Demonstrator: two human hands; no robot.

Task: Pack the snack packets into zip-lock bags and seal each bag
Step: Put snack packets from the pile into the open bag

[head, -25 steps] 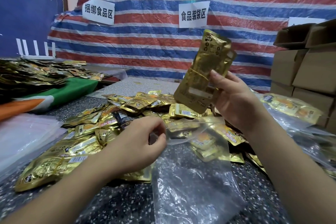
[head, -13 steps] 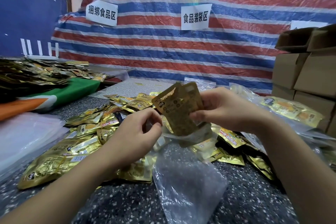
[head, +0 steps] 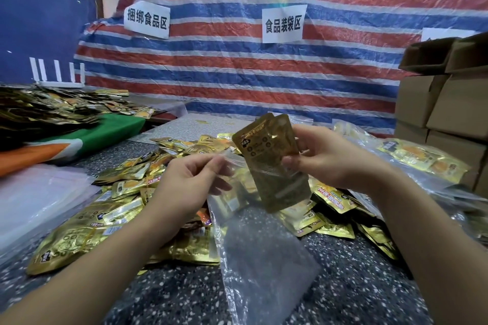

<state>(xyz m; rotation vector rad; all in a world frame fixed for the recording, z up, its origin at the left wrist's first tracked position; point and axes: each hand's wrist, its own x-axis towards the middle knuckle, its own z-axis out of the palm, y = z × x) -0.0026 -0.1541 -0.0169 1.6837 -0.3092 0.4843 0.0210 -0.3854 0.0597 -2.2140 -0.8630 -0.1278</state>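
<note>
From the head camera, I am watching two bare hands working low over a dark speckled table (head: 169,306). The left hand (head: 190,182) is pinching the near lip of a clear zip-lock bag (head: 261,253) between thumb and fingertips, holding its mouth up at about 9 o'clock from the packets going in. The rest of the bag is draping down toward 6 o'clock and lying crumpled on the table.

The right hand (head: 327,158) is gripping a small bunch of gold snack packets (head: 272,158), fingers curled round their right edge and the thumb pressing across the front. The packets are standing nearly upright, tilting slightly to the left; their lower half is sitting inside the bag's mouth, seen through the clear film, while the top half is sticking out above the zip strip. I am making out two packets at the top edge; whether more are stacked behind I cannot tell.

A loose pile of gold packets (head: 124,192) is spreading across the table from 8 o'clock round behind the hands to 4 o'clock. At 3 o'clock, filled clear bags (head: 422,161) are lying beside stacked cardboard boxes (head: 449,113). At 9 o'clock a stack of empty clear bags (head: 39,200) is sitting by a green and orange cloth (head: 87,137). At 12 o'clock a striped tarp (head: 250,74) is hanging with two white paper signs (head: 284,23).
</note>
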